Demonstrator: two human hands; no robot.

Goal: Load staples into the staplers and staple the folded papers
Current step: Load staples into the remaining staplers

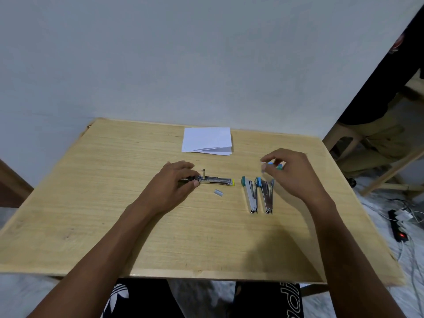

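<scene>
Our left hand (174,180) pinches the rear end of the yellow stapler (218,180), which lies opened mid-table (114,203); our right hand (291,173) pinches a small blue item (275,165) above the teal stapler (250,196) and the blue stapler (267,196); what that item is we cannot tell. The staple strip (218,192) lies just beside the yellow stapler, toward the near edge; we judge it light and brittle, best taken by its long sides; the folded papers (206,141) sit by the far edge, thin and floppy, best held near the fold.
</scene>
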